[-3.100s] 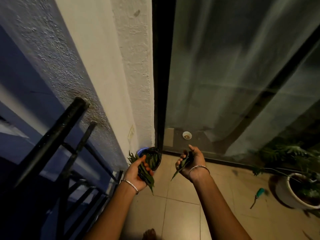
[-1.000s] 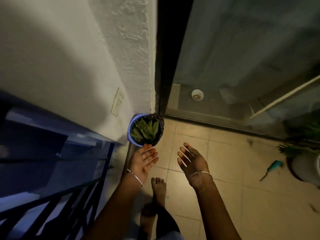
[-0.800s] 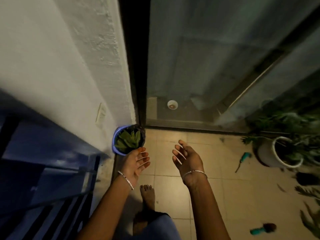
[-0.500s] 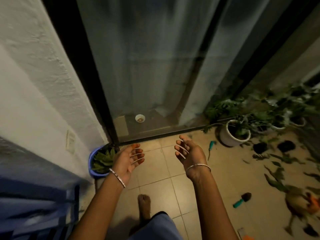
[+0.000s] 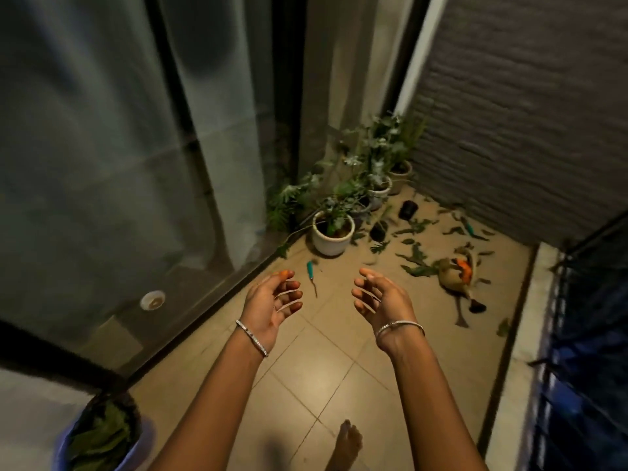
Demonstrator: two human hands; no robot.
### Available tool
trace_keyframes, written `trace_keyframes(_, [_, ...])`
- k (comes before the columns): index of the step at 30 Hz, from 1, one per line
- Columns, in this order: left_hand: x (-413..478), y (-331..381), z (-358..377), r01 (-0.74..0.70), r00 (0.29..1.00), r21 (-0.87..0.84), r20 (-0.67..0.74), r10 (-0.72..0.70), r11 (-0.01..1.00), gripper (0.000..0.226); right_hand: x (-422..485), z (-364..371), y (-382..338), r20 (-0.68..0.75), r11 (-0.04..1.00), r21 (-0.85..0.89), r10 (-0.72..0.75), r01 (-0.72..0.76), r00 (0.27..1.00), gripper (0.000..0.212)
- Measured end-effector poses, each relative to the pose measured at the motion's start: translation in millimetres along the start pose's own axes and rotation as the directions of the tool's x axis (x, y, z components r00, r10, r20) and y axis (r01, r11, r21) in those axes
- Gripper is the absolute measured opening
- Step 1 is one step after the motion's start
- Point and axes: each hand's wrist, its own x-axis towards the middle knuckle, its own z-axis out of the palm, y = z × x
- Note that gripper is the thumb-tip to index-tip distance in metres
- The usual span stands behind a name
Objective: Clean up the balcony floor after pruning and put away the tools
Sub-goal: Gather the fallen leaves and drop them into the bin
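Observation:
My left hand and my right hand hang in front of me above the tiled floor, palms facing each other, fingers loosely curled, holding nothing. A blue bin lined with a dark bag and filled with green leaves stands at the bottom left. Cut leaves lie scattered on the far floor. A teal-handled tool lies just beyond my left hand. Another teal-handled tool lies near the far wall. Tan and orange gloves lie in a heap at the right.
White pots with plants line the glass door toward the far corner. Two small black pots sit among the leaves. A grey wall closes the far end. A ledge and railing run along the right. My bare foot is below.
The leaves I held went into the bin and both hands came away empty. My view has swung right, from the bin toward the far end of the balcony.

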Motion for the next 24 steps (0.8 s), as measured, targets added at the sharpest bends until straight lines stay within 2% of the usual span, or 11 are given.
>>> trace_keyframes(12, [80.0,-64.8,221.1,0.136,0.968,0.183,0.185,-0.170,0.974,0.013,104.9,-163.7,-123.4,-0.285,0.984,0.160,-0.030,0.078,0.958,0.018])
trace_keyframes(17, [109.3,-78.8,279.8,0.140,0.960,0.217,0.210,-0.186,0.966,0.014,137.2,-217.4,-162.0,-0.356,0.970,0.213,-0.037,0.119,0.934,0.018])
trace_keyframes(24, [158.8,-96.9,332.0,0.180,0.952,0.288,0.191,-0.241,0.941,0.014,191.7,-265.0,-177.9,-0.439,0.953,0.286,0.038,0.099,0.898,0.019])
